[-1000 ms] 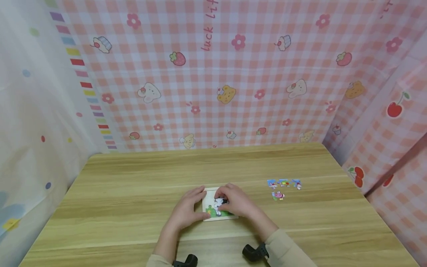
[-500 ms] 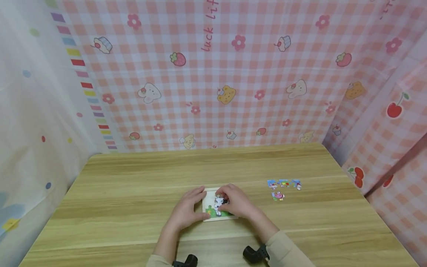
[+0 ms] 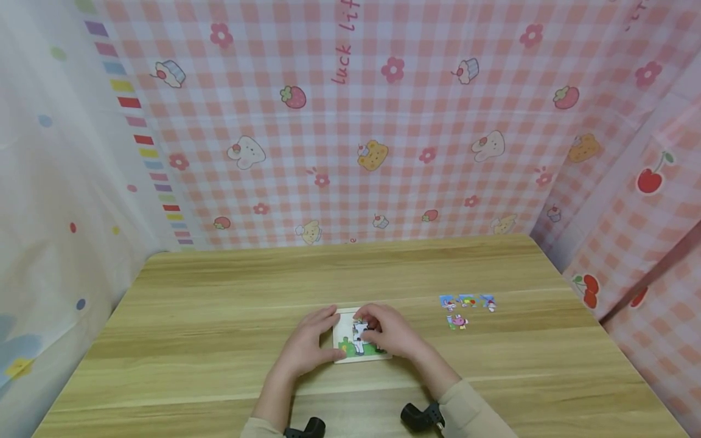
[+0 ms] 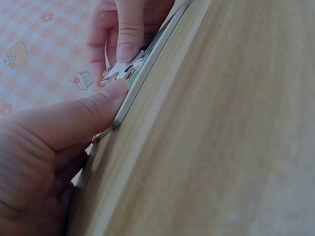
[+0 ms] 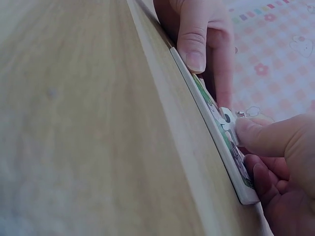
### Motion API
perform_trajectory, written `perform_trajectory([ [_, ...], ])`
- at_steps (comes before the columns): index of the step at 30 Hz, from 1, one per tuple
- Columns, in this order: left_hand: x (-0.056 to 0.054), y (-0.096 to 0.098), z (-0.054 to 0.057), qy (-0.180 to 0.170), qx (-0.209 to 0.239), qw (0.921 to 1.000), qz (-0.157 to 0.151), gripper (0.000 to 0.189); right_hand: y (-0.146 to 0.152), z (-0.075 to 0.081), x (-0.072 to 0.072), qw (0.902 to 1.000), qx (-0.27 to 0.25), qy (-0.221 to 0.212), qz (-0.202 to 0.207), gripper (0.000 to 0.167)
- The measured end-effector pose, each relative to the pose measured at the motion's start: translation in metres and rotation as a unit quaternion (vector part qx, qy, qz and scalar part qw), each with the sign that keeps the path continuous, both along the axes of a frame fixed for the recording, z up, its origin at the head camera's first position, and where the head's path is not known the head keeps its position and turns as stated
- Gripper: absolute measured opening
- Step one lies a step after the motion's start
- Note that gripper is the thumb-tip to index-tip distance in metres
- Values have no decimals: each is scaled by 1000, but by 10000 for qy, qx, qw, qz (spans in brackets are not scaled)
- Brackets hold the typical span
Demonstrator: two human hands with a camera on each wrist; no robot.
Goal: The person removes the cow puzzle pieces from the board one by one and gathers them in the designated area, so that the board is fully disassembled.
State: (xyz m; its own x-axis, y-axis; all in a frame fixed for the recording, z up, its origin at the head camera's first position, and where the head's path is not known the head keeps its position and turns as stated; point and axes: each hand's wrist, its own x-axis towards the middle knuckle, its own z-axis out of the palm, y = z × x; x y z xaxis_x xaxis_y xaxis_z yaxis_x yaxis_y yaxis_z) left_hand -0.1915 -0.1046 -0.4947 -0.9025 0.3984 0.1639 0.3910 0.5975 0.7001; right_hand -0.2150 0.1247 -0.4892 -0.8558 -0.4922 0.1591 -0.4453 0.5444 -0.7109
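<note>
A small jigsaw tray (image 3: 342,325) with a pale wooden rim lies on the table in the head view. Green pieces and a black-and-white cow picture fill its lower part; its upper left shows bare wood. My left hand (image 3: 306,344) holds the tray by its left side, thumb at the lower rim and fingertips at the upper corner. With thumb and fingers, my right hand (image 3: 391,331) pinches a white puzzle piece (image 5: 226,116) with black spots over the tray. In the right wrist view that piece stands slightly tilted above the picture. The right hand hides the tray's right part.
Several loose puzzle pieces (image 3: 457,322) lie on the wooden table (image 3: 230,298), right of the tray. Black devices (image 3: 418,417) are strapped at both wrists. A pink checked cloth (image 3: 328,134) hangs behind the table's far edge.
My right thumb has shifted slightly up and right, so more of the cow picture shows. The left hand, the tray and the loose pieces stay put.
</note>
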Motion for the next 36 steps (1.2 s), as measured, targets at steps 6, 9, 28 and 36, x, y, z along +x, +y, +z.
perform_trajectory([
  [6,0,0,-1,49,-31,10000,9,76,1,-2,0,9997,-207,-95,-105,23],
  [9,0,0,-1,58,-56,10000,0,76,1,-1,1,9989,-405,-176,-169,21],
  [28,0,1,0,24,-100,9999,-1,75,43,5,2,9932,-1049,-164,-473,19],
  [36,-1,0,-3,17,-119,9999,26,76,86,3,11,9937,-817,49,-772,19],
])
